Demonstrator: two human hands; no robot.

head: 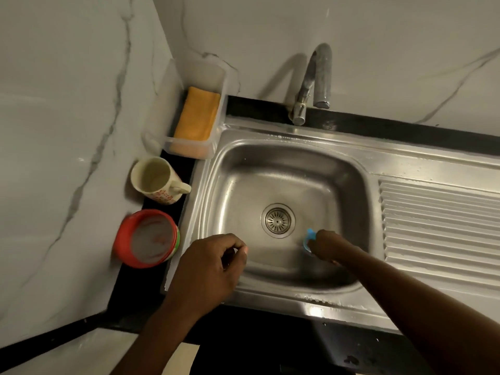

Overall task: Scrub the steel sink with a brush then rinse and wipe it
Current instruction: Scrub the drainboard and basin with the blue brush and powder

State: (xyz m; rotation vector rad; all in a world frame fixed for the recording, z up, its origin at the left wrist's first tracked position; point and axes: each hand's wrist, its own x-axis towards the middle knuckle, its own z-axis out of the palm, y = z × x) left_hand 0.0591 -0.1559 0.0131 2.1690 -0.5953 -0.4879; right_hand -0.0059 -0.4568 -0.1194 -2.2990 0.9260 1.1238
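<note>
The right hand grips the brush by the drain; the left hand hovers loosely curled, empty. In the wet sink the brush may skid, or splash the mug.

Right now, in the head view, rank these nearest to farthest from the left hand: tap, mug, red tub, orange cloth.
1. Red tub, just left of the left hand.
2. Mug, behind the tub.
3. Orange cloth, in the back-left container.
4. Tap, behind the sink.
</note>
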